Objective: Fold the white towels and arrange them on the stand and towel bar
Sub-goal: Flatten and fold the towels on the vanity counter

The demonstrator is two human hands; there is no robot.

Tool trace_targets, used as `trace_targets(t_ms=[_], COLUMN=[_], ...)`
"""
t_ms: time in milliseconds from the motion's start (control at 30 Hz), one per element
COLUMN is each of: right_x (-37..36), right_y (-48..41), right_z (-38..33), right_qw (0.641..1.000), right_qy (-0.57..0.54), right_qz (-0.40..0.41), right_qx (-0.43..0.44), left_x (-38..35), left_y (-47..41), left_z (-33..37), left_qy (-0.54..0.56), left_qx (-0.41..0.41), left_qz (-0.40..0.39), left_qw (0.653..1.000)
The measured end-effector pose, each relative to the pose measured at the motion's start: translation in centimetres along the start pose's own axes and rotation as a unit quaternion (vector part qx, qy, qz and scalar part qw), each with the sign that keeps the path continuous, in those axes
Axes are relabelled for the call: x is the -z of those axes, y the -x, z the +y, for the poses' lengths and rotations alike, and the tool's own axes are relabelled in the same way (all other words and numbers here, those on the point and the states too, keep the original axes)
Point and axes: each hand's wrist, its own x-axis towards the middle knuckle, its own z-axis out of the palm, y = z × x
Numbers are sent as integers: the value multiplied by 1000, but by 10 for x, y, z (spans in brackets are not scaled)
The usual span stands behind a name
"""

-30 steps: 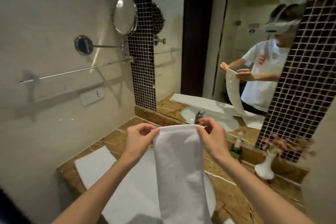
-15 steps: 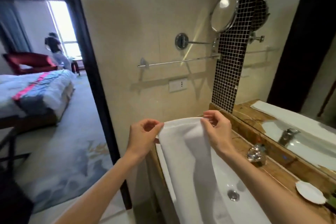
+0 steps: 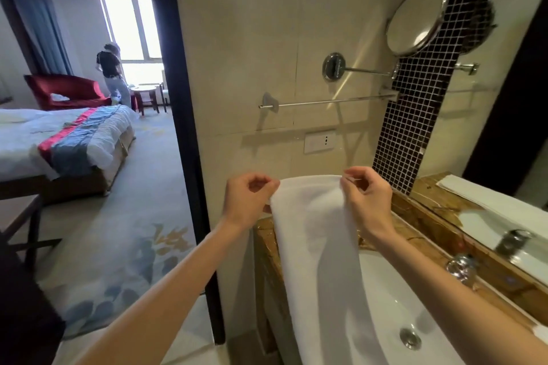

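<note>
Left hand [image 3: 247, 201]: pinches the top left corner of the white towel [image 3: 317, 246], fingers curled.
Right hand [image 3: 366, 198]: pinches the top right corner, level with the left.
White towel: folded into a long strip, held up and hanging down over the sink [image 3: 394, 305] and the surface [image 3: 430, 234].
Towel bar [image 3: 329, 102]: bare, on the wall above the hands.
Round mirror [image 3: 416, 19]: above the bar.
</note>
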Motion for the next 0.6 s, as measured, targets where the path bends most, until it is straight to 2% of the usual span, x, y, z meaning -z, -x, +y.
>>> trace_targets(t_ms=[200, 367, 600], right_x=[-9, -27, -76], right_y=[-25, -48, -91], right_z=[35, 78, 141], right_qw=[998, 996, 992], right_qy=[48, 62, 11], right_qz=[-4, -38, -83], right_qx=[-33, -57, -97], left_x=[-21, -35, -44], left_y=[-43, -83, -136], left_z=[-32, -74, -129], left_qy=[-30, -58, -79], left_qx=[11, 44, 104], left_qz=[-28, -30, -10], left_qw=[999, 997, 991])
